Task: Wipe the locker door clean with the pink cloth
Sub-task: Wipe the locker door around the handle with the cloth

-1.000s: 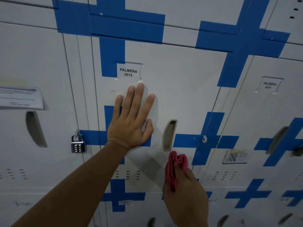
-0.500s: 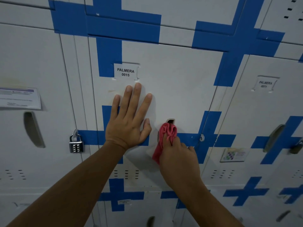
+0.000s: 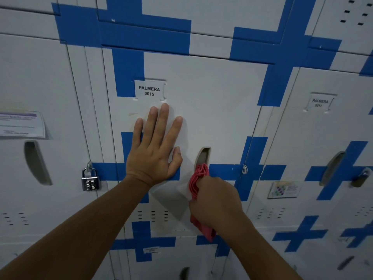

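Note:
The white locker door [image 3: 218, 102] carries blue tape crosses and a label reading PALMERA 0015 [image 3: 149, 91]. My left hand [image 3: 154, 150] lies flat on the door below the label, fingers spread. My right hand [image 3: 217, 201] grips a bunched pink cloth [image 3: 198, 178] and presses it against the door just under the recessed handle slot [image 3: 202, 156]. A tail of the cloth hangs out below my right hand.
A combination padlock [image 3: 90, 179] hangs on the locker to the left, which also bears a paper notice [image 3: 21, 124]. The locker to the right has its own label [image 3: 320, 103], a sticker [image 3: 284, 188] and a handle slot [image 3: 333, 166]. More lockers run above and below.
My right hand rose with the cloth from below the door to the handle slot, then slid slightly down. My left hand has stayed flat on the door.

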Available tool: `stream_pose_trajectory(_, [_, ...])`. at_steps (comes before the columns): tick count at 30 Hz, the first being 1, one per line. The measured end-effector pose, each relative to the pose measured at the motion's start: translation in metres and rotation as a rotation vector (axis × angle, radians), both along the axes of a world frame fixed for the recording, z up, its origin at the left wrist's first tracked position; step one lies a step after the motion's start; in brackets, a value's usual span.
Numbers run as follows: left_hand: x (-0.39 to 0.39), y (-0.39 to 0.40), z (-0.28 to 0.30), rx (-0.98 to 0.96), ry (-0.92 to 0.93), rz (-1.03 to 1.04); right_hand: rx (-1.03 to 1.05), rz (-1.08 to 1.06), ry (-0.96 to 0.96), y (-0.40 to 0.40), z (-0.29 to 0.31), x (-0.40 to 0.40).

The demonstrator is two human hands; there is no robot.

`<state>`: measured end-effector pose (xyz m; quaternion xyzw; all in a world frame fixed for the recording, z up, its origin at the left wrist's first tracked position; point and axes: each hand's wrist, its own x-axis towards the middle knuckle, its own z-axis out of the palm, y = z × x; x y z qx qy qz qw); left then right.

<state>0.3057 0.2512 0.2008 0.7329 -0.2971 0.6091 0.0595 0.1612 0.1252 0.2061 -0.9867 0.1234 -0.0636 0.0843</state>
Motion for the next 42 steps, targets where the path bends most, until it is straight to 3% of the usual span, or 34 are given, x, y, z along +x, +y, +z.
stream_pose_trajectory(11, [0.001,0.000,0.000,0.001,-0.016,0.011,-0.048,0.020,0.025,0.006,0.031,0.012])
stream_pose_trajectory(18, [0.001,-0.001,-0.002,0.003,-0.014,0.014,0.026,-0.005,-0.080,0.002,0.004,0.000])
stream_pose_trajectory(22, [0.000,-0.001,-0.001,0.003,-0.002,0.011,0.012,0.042,-0.420,0.000,-0.004,0.001])
stream_pose_trajectory(25, [0.001,-0.001,-0.001,0.004,-0.004,0.017,0.100,0.088,-0.461,-0.004,-0.009,0.004])
stream_pose_trajectory(28, [0.000,-0.001,-0.001,0.000,-0.011,0.024,0.239,0.146,-0.426,-0.010,-0.017,0.000])
stream_pose_trajectory(31, [0.000,-0.001,-0.001,0.008,-0.013,0.018,0.248,0.132,-0.298,-0.013,-0.026,-0.003])
stream_pose_trajectory(38, [0.000,0.000,0.000,0.006,0.001,0.020,0.076,0.008,-0.098,-0.004,-0.010,0.005])
stream_pose_trajectory(42, [0.000,-0.001,-0.001,0.003,-0.008,0.013,0.072,-0.033,-0.096,-0.004,-0.002,0.007])
